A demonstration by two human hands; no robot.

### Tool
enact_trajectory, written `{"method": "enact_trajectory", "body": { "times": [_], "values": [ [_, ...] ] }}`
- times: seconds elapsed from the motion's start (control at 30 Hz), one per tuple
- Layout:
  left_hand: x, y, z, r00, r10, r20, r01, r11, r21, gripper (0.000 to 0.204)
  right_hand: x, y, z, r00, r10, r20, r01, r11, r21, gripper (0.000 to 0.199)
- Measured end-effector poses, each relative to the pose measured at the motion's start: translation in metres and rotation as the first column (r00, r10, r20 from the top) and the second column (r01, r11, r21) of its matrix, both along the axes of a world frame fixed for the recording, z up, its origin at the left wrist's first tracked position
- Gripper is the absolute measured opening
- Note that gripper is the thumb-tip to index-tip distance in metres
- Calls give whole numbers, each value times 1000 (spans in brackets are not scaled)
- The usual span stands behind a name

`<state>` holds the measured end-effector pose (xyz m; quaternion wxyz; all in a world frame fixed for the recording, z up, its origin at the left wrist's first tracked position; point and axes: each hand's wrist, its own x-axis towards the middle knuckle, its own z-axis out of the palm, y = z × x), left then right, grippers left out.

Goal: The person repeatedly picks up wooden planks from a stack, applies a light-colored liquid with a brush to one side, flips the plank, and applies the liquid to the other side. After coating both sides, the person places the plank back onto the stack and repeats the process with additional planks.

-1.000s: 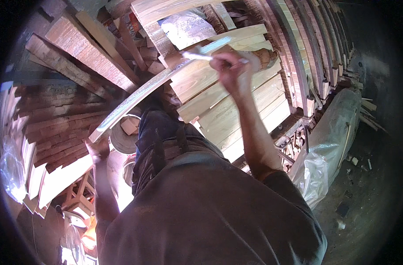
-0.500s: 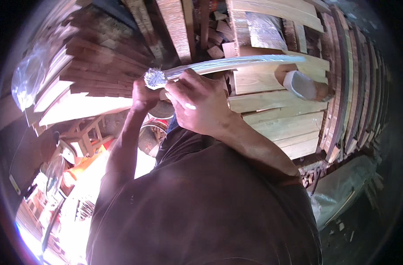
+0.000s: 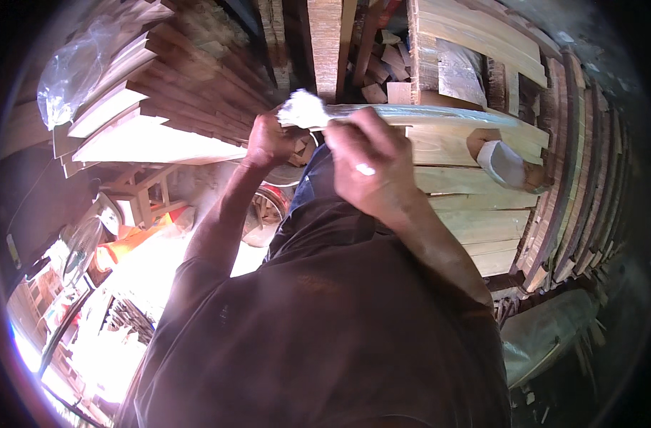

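A long pale strip wrapped in shiny clear plastic film (image 3: 439,113) lies crosswise in front of me, its far end reaching right over some boards. At its left end the film is bunched into a bright white tuft (image 3: 303,109). My left hand (image 3: 270,140) is closed at the underside of that tuft, its fingers partly hidden. Just right of the tuft, my right hand (image 3: 372,160) has its fingers curled over the near side of the wrapped strip. A small white patch shows on the back of that hand.
Stacked boards (image 3: 190,85) rise at the left, with a clear plastic bag (image 3: 72,75) hanging beside them. Light planks (image 3: 475,207) lie at the right, with a white cup-like object (image 3: 502,162) on them. Upright timbers (image 3: 325,50) stand ahead. A wooden stool-like frame (image 3: 144,196) is at lower left.
Both hands and the strip's bunched end have shifted right in view, as the whole scene has. The bunched end now looks whiter and larger, and the strip lies more level.
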<state>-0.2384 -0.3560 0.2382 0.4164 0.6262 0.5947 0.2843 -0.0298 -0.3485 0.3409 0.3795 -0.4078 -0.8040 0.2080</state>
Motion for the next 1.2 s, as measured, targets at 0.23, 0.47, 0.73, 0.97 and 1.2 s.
{"method": "enact_trajectory", "body": {
  "times": [0.23, 0.47, 0.73, 0.97, 1.2],
  "values": [
    [3, 0, -11, 992, 95, 80, -87, 992, -91, 29, 14, -8, 3, 994, -34, -108, 40, 998, 56, 22],
    [-1, -6, -14, 998, 61, 5, -61, 998, -27, 22, 46, -13, -5, 996, -84, -12, 83, 994, -67, 24],
    [-18, -9, -60, 978, 120, 172, -112, 992, -57, 18, 166, -8, -36, 872, -487, 52, 490, 867, -89, 16],
    [-78, -24, -134, 973, 118, 200, -77, 977, -201, 37, 273, 10, -76, 675, -725, 139, 723, 687, 74, 8],
    [-21, -8, -52, 980, 102, 171, -92, 994, -63, 28, 366, 41, -90, 275, -866, 417, 881, 401, 250, 13]
  ]
}}
